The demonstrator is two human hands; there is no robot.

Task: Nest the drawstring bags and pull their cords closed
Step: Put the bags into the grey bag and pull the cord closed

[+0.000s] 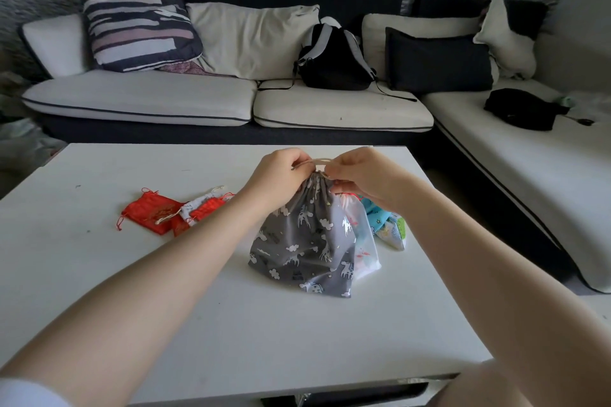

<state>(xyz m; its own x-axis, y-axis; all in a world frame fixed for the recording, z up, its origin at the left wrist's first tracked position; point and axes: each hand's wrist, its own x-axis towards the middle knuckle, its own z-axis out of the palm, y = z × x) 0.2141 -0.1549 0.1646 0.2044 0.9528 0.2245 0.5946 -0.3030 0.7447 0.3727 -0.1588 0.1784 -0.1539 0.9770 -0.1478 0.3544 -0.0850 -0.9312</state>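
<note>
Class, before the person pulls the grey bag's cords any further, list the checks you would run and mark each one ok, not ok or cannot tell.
1. Left hand pinches a cord: ok.
2. Right hand pinches at the gathered neck: ok.
3. Grey bag mouth gathered: ok; fully shut: cannot tell.
4. Smaller bags nested inside it: cannot tell.
5. Red bags nested: not ok, they lie loose on the table.
6. Colourful bag nested: not ok, it lies behind the grey one.

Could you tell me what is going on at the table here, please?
A person holds a grey drawstring bag upright on the white table, both hands at its gathered neck: the left hand and right hand pinch its cord. Small red pouches lie to the left, and more bags behind it.
</note>
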